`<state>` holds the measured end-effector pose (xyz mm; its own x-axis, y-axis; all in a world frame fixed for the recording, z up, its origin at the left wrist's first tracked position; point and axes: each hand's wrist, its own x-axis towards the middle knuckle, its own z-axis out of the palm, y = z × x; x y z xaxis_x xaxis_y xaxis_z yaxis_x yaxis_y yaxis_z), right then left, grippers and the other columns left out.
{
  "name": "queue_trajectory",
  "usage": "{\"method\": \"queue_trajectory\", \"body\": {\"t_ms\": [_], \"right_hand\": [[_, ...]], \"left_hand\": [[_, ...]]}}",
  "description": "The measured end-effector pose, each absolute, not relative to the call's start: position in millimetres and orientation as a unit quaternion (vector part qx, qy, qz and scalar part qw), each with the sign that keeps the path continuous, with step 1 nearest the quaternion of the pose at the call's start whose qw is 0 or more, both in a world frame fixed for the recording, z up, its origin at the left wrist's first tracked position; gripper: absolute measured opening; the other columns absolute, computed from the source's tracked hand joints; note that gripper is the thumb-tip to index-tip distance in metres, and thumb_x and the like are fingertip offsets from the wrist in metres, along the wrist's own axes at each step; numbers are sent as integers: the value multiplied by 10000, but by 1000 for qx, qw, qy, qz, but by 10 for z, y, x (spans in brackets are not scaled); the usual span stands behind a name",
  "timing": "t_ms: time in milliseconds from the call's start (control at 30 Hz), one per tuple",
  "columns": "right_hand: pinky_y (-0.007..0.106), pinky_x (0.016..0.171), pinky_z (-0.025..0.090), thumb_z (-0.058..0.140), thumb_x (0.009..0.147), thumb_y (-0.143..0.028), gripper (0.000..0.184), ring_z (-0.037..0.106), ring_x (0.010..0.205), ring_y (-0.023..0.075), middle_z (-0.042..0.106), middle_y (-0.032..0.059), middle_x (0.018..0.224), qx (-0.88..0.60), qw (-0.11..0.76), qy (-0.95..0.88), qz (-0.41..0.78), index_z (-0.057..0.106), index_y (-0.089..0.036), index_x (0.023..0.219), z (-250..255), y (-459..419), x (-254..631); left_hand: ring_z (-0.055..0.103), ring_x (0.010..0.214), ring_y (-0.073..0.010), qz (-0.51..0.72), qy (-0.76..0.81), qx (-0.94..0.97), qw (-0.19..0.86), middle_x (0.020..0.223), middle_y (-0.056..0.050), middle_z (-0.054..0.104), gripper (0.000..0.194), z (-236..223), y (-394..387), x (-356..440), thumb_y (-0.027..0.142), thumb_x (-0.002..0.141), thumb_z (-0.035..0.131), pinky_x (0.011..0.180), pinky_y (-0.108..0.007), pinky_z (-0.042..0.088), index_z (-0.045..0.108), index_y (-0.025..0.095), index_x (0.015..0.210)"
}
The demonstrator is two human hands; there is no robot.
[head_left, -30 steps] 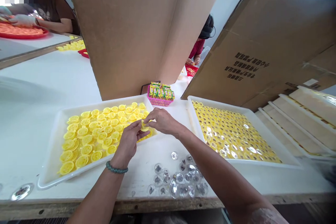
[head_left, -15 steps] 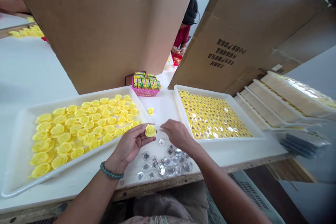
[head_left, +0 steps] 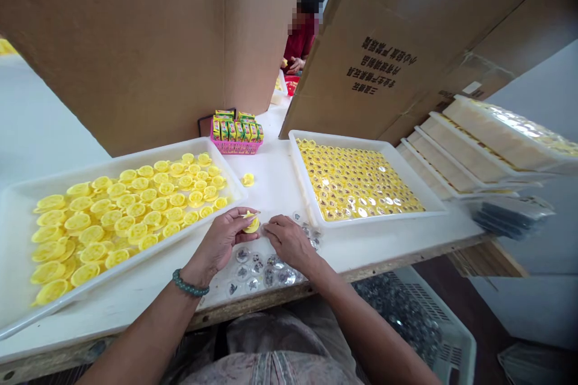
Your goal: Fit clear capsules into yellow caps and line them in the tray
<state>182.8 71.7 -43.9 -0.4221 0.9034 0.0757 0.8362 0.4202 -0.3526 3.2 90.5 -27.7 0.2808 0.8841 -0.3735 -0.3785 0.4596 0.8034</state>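
Note:
My left hand (head_left: 221, 242) is closed round the edge of a small round yellow plastic piece (head_left: 251, 225), held up over the table between the two trays. Close beside it on the right is my right hand (head_left: 289, 243), its fingertips pinched together; whatever is in them is too small to make out. Clear plastic domes (head_left: 253, 264) with dark figures inside lie on the tabletop below and under my right hand. On the left, a white tray (head_left: 112, 274) holds many loose yellow pieces. A single yellow piece (head_left: 248, 180) lies between the trays.
A white tray (head_left: 383, 221) of filled yellow pieces stands on the right. Stacked trays (head_left: 469, 150) rise beyond it. Behind are a pink basket (head_left: 235, 147) of small boxes and tall cardboard sheets (head_left: 171, 42). A crate (head_left: 456, 325) stands below the table; a co-worker (head_left: 300, 42) sits behind.
My right hand has come closer to the yellow piece in my left hand. The piece is now tilted differently. The camera view has shifted, so the trays appear further left and higher.

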Motion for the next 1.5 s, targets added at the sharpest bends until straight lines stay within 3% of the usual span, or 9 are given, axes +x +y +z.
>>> {"method": "queue_trajectory", "body": {"t_ms": [267,367,500,667,867,1100,1500], "right_hand": [[268,779,437,518,872,-253,172,585,824,152,654,51,858,-559,305,-726,259,667,-169,851,-517,733,1901],[272,711,458,583,821,-312,189,596,732,144,646,17,769,-578,405,-582,404,663,-189,941,-479,731,1885],[269,708,470,649,757,-303,329,598,713,123,641,4,782,-479,504,-409,591,631,-217,1073,-397,714,1814],[266,710,467,727,665,-282,251,591,756,139,621,11,770,-424,553,-327,638,651,-212,893,-324,708,1728],[245,702,448,700,686,-245,294,555,757,120,586,-3,773,-407,566,-327,638,655,-244,976,-327,722,1695],[241,654,428,686,713,-239,208,499,628,90,590,-21,685,-429,549,-366,617,702,-220,920,-306,721,1624],[249,630,488,674,702,-262,147,574,659,122,667,9,781,-536,485,-440,533,734,-211,827,-220,756,1506]], "left_hand": [[558,694,-123,426,459,294,722,800,-26,599,249,-272,910,37,312,673,718,596,-235,543,675,151,859],[563,722,-127,428,457,291,724,838,-30,599,249,-266,900,32,303,685,707,625,-248,553,677,153,881],[567,745,-132,423,451,299,727,869,-37,598,248,-264,895,32,312,705,693,655,-258,556,675,157,898],[578,832,-172,423,447,301,728,913,-66,627,303,-245,904,39,361,714,679,688,-283,557,683,149,932],[584,912,-211,433,430,296,735,1008,-91,631,328,-263,884,36,382,757,628,735,-338,560,682,144,976],[622,936,-228,430,400,325,741,1036,-93,661,353,-247,872,56,352,779,615,855,-358,513,662,141,1059],[664,881,-219,415,415,373,718,1096,-65,670,412,-371,844,94,367,801,596,926,-405,472,606,187,1172]]}}
